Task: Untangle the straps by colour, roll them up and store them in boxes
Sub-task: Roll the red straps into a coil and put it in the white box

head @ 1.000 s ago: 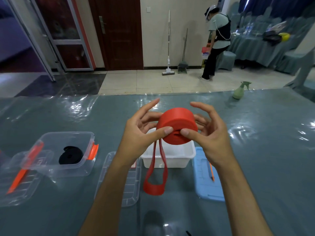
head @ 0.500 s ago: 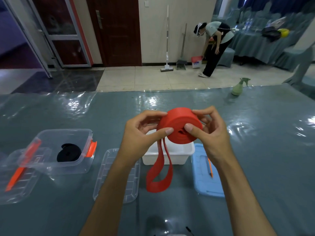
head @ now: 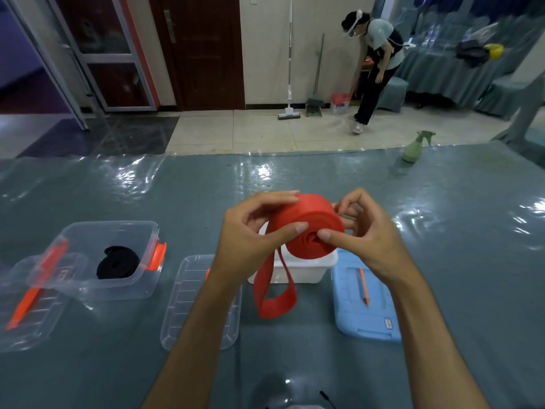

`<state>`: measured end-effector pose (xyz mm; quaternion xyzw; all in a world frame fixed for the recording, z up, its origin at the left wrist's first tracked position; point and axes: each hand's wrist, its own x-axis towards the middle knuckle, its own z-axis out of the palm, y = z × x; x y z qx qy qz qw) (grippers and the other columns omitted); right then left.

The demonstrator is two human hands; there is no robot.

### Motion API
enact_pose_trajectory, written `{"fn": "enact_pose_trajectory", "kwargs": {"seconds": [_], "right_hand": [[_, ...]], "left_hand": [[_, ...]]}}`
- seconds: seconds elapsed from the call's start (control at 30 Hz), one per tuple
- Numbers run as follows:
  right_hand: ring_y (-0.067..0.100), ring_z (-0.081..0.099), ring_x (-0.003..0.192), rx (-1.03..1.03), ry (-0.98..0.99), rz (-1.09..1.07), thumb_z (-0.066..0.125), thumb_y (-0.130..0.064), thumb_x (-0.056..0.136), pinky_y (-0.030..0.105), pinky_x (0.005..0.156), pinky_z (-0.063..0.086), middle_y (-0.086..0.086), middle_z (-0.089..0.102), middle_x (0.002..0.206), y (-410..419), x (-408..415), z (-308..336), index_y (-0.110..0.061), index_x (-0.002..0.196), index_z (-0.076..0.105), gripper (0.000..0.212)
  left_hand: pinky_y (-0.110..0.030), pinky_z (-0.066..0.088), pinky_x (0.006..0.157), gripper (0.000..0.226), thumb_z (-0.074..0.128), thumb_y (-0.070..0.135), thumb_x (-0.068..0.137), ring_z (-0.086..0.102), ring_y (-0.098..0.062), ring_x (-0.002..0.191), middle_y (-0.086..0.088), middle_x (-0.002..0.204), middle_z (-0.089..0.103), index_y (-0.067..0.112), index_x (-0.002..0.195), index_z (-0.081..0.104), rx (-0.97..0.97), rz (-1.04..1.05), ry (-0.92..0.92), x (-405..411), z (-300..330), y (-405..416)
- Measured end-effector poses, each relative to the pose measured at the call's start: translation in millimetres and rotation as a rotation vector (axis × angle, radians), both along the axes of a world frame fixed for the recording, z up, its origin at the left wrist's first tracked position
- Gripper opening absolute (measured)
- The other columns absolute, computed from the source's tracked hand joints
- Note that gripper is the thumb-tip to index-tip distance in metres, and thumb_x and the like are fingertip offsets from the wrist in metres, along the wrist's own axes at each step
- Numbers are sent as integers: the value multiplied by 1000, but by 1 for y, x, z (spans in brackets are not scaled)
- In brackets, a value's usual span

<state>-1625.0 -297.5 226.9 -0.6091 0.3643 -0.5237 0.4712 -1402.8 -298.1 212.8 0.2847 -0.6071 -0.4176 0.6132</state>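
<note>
So we're mid-roll on the red strap [head: 312,228]. Both hands have it up off the table [head: 442,261], right above the white box [head: 298,271]. Our left hand [head: 250,234] pinches the coil with the thumb across its front face and the fingers over the top, and our right hand [head: 368,234] grips the other side, thumb pressed near the centre of the spiral. Most of the strap is wound up already, but a loose loop [head: 275,293] hangs down in front of the box, so we'd say this step is nearly done, not finished.

The black strap [head: 118,262] is rolled and sitting in the clear box [head: 112,255] off to the left, with its lid [head: 29,302] lying beside it. A second clear lid [head: 200,302] and the blue lid [head: 365,305] flank the white box.

Next move, as we see it: keep turning the coil to take up that loop without letting the layers slip sideways, then drop the roll into the white box just below.
</note>
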Motion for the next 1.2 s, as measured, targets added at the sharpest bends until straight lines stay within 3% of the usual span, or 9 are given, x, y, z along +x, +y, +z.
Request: {"fn": "enact_pose_trajectory", "kwargs": {"seconds": [0.17,0.33,0.43,0.53,0.67,0.77,0.87,1.07,1.2], "right_hand": [[24,74,108,-103,-19,-66,98,-36,67,35,91,62,2,77,115,-2,-2,1,-37,110,76,48],[29,80,92,45,-47,27,101,-26,63,34,74,65,6,78,113,-6,-1,-3,-31,88,64,44],[32,80,92,34,-65,10,104,-37,60,36,72,65,9,78,109,-6,-2,-5,-30,98,66,54],[31,77,100,-13,-115,-29,103,-40,61,35,79,64,7,77,112,-6,-1,-8,-32,110,72,59],[14,76,89,16,-110,68,94,-15,69,27,72,62,-7,72,103,-6,-1,-8,-28,94,63,42],[6,74,82,-6,-75,47,94,-16,70,22,67,61,-8,72,101,-4,-3,-7,-32,101,65,46],[20,73,94,-46,-131,-32,99,-33,69,30,76,63,1,71,108,-3,-2,-10,-34,116,72,54],[17,76,95,48,-81,50,91,-16,71,29,75,62,-2,73,107,-5,-5,-10,-27,92,59,40],[19,74,98,16,-73,54,92,-14,68,30,78,62,-4,73,105,0,-3,-9,-33,104,66,48]], "left_hand": [[-35,60,98,34,88,16,80,70,-25,120,-8,130,68,24,113,83,75,-48,-44,8,-1,-3],[-31,60,93,32,91,16,77,75,-23,111,-5,117,78,25,106,83,80,-49,-17,9,5,-8],[-33,60,93,28,91,16,77,73,-26,117,-9,125,75,25,102,83,89,-18,6,6,-1,-7],[-35,61,97,37,89,18,80,72,-24,118,-3,125,70,27,115,83,86,-39,-54,13,-6,-6],[-35,62,91,33,92,17,78,73,-30,114,-5,118,75,25,109,83,-3,19,-28,13,-4,-3],[-34,61,91,28,92,17,79,72,-32,117,-8,119,76,26,103,82,-23,34,-18,6,-4,-2],[-33,60,96,37,91,18,81,70,-29,121,-6,125,73,28,115,81,50,-28,-51,9,-10,-2],[-35,60,97,41,92,19,81,72,-31,118,-6,123,75,24,121,79,-12,5,-64,12,-14,-3],[-32,59,97,30,89,22,85,71,-29,121,-4,127,73,19,114,80,-76,77,-56,11,-18,1]]}}
